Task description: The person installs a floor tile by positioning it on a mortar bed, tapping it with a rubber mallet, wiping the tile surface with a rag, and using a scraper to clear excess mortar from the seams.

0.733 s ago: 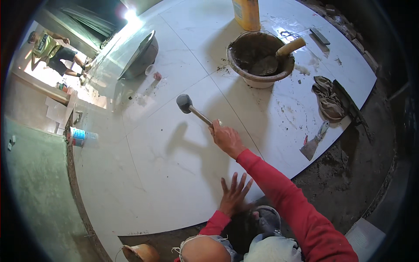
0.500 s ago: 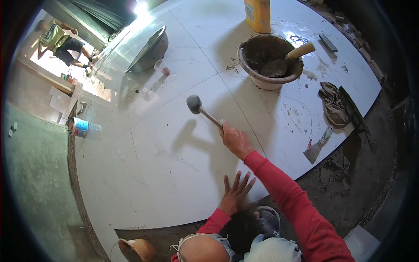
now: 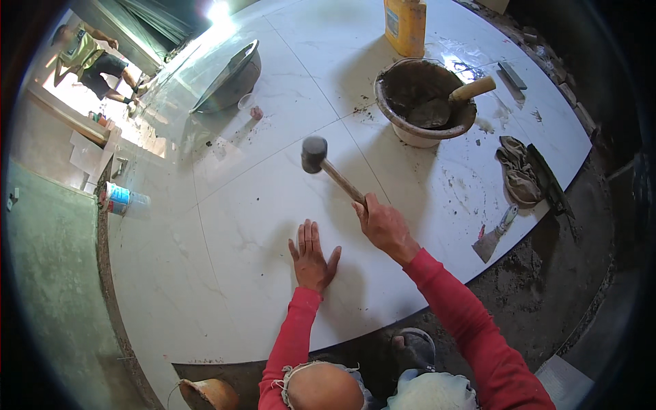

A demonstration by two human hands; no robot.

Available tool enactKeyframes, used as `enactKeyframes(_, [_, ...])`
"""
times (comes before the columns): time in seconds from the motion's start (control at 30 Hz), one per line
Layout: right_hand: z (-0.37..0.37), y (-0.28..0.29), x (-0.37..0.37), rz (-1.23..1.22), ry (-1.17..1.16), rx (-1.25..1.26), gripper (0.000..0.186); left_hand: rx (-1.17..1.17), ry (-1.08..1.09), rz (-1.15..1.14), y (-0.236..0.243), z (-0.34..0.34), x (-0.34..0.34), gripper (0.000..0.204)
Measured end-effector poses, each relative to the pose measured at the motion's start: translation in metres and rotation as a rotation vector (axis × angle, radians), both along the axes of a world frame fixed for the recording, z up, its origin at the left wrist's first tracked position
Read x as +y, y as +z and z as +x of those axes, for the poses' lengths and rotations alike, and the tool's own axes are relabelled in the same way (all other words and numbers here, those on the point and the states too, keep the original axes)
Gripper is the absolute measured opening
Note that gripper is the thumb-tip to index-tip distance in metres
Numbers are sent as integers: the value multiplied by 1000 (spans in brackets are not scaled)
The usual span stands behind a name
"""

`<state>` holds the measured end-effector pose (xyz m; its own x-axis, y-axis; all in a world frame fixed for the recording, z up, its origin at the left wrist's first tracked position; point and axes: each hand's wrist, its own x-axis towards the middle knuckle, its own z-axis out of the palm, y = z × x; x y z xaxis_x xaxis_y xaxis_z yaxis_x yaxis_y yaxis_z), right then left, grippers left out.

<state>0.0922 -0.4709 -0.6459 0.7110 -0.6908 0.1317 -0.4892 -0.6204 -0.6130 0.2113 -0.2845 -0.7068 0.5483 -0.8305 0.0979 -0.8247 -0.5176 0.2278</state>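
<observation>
Floor: large white tiles (image 3: 260, 205) with faint grey veining spread under both hands, thin joints running between them.
Bare ground: dark, rough mortar bed (image 3: 540, 273) to the right of the right arm, along the edge of the laid tiles.
Bucket: a mortar-smeared bucket (image 3: 424, 102) stands on the tiles beyond the right hand, a wooden-handled trowel (image 3: 451, 99) resting inside it.
Pan: a dark metal pan (image 3: 229, 75) sits tilted on the tiles, far ahead of the left hand.
Jug: a yellow jug (image 3: 405, 24) stands just behind the bucket.
Rag: a crumpled cloth (image 3: 517, 174) lies well to the right of the right hand, near the tile edge.
Mallet: a rubber mallet (image 3: 328, 171), black head up and away from the person, wooden handle slanting back into the right hand, head raised over the tile.
Right hand (image 3: 384, 225): fingers wrapped tight round the lower end of the mallet handle, red sleeve behind.
Left hand (image 3: 312, 256): fingers spread, palm flat on the tile, just beside the right hand.
Scraper: a small putty knife (image 3: 493, 232) lies near the tile edge, right of the right forearm.
</observation>
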Motion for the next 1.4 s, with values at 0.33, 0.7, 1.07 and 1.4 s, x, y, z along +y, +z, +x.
enactKeyframes(0.33, [3, -22, 16, 64, 22, 47, 28, 6, 7, -61, -3, 13, -1, 88])
enactKeyframes(0.7, [-68, -58, 87, 528, -7, -208, 35, -140, 202, 38, -25, 143, -50, 86])
enactKeyframes(1.07, [-72, -68, 109, 536, -100, -334, 29, -177, 41, 55, -21, 171, -208, 88])
enactKeyframes(1.4, [-74, -76, 123, 416, -121, -241, 40, -207, -177, 13, -30, 155, -276, 80])
